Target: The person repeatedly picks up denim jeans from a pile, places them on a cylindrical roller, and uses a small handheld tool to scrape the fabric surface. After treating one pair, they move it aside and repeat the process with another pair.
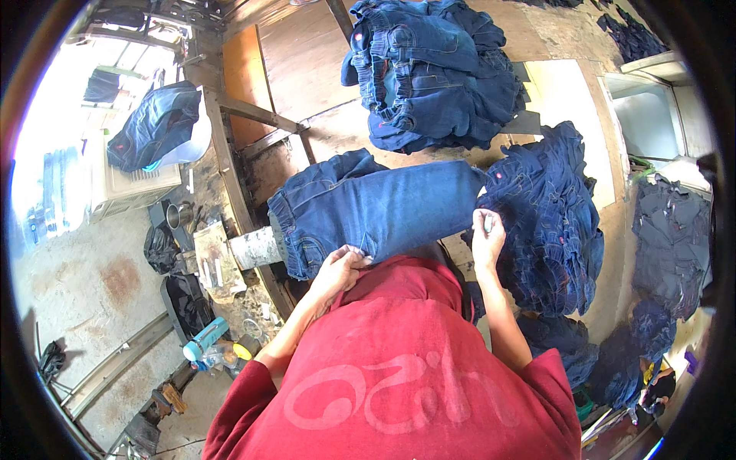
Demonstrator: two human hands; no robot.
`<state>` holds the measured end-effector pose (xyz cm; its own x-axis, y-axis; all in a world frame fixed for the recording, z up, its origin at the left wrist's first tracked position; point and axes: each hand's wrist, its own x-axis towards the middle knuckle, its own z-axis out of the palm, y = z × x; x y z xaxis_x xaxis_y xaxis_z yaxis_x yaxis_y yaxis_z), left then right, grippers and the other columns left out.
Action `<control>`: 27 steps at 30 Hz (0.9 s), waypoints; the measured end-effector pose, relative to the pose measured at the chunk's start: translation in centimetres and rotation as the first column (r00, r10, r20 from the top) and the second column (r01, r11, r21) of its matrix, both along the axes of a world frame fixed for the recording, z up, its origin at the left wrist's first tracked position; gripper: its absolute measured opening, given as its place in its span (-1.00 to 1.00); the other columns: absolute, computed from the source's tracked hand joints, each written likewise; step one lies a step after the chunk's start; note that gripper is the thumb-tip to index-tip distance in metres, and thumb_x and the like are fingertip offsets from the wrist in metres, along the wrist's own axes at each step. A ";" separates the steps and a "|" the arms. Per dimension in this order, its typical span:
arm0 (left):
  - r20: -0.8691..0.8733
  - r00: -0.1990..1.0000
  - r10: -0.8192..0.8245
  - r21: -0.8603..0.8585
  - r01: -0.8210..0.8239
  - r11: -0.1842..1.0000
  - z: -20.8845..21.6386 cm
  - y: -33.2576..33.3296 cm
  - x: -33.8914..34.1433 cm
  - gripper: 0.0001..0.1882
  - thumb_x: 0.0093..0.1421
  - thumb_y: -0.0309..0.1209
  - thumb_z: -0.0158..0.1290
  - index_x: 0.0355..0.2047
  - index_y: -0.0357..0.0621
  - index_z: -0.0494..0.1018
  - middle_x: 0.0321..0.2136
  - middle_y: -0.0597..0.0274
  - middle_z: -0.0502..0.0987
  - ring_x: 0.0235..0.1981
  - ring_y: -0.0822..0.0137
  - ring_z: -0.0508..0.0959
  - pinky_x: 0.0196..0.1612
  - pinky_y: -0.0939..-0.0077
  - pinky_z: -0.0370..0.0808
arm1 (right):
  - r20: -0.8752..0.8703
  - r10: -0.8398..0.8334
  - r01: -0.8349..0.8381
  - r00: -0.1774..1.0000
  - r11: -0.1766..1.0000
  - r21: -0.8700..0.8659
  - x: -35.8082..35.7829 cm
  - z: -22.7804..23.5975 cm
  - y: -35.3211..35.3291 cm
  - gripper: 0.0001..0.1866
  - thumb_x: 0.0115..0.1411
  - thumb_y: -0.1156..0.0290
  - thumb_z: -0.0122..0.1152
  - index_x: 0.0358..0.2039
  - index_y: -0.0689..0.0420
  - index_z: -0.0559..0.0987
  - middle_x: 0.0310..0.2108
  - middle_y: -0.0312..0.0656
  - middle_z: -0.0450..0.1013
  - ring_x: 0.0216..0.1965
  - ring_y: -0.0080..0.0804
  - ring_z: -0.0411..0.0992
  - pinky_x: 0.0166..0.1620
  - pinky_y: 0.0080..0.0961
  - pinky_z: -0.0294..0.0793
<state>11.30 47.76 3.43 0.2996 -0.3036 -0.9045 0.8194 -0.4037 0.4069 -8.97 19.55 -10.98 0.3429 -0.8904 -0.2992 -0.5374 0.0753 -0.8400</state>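
Observation:
A pair of blue jeans point(414, 203) with an elastic waistband lies across in front of me, one leg stretched smooth. It is drawn over a pale, scuffed cylinder point(253, 248) that shows at the waistband side. My left hand point(343, 270) is closed on the jeans' near edge, fingertips pinching the cloth. By the leg's right end is my right hand point(488, 232), its fingers curled together. Something small and pale shows between them, too small to name. Just beyond that hand spreads a heap of dark blue jeans point(548, 222).
A tall stack of folded jeans point(437, 77) stands on the wooden table at the back. Jeans point(157, 126) rest over a pale container at the left. A turquoise bottle point(205, 339) lies at lower left beside a wooden frame. Dark garments point(671, 238) lie at the right.

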 end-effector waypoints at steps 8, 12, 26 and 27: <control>0.161 0.977 -0.140 -0.034 0.148 0.988 -0.3 -1.1 -0.6 -0.86 0.43 -0.44 0.05 -0.06 -0.11 0.51 -0.35 0.35 0.62 -0.68 0.65 0.18 -0.59 0.61 0.11 | 0.099 -0.171 0.153 0.980 0.974 0.168 0.1 -1.8 -0.7 -0.73 0.42 0.31 0.44 -0.02 0.20 0.64 -0.17 -0.29 0.58 -0.19 -0.55 0.50 -0.07 -0.48 0.54; -0.114 0.991 -0.069 -0.025 0.067 0.997 0.2 0.2 0.3 -0.66 0.37 -0.53 0.06 0.14 -0.17 0.49 -0.19 0.20 0.68 -0.40 0.57 0.48 -0.30 0.63 0.39 | 0.075 -0.027 0.040 0.997 0.984 -0.174 1.4 2.2 -0.8 -0.74 0.56 0.28 0.20 0.08 0.18 0.50 -0.23 -0.20 0.54 -0.22 -0.42 0.51 -0.07 -0.38 0.55; 0.143 0.909 -0.392 -0.305 0.417 0.856 -0.3 0.9 2.0 0.06 0.18 -0.85 -0.04 0.67 -0.06 -0.07 0.43 -0.06 0.41 0.40 0.20 0.44 0.16 0.51 0.50 | -0.383 0.799 -0.866 0.464 0.500 -0.008 9.0 15.4 7.5 -0.79 0.41 0.20 0.34 -0.25 0.06 0.65 -0.47 -0.02 0.67 -0.41 0.07 0.68 -0.33 -0.04 0.63; 0.145 0.910 -0.388 -0.290 0.414 0.863 -0.5 1.0 2.0 0.06 0.18 -0.85 -0.04 0.67 -0.06 -0.07 0.44 -0.02 0.40 0.40 0.21 0.44 0.15 0.52 0.50 | -0.402 0.768 -0.850 0.498 0.525 -0.051 8.9 15.5 7.2 -0.78 0.41 0.18 0.33 -0.27 0.06 0.68 -0.48 -0.01 0.67 -0.44 0.06 0.68 -0.35 -0.04 0.63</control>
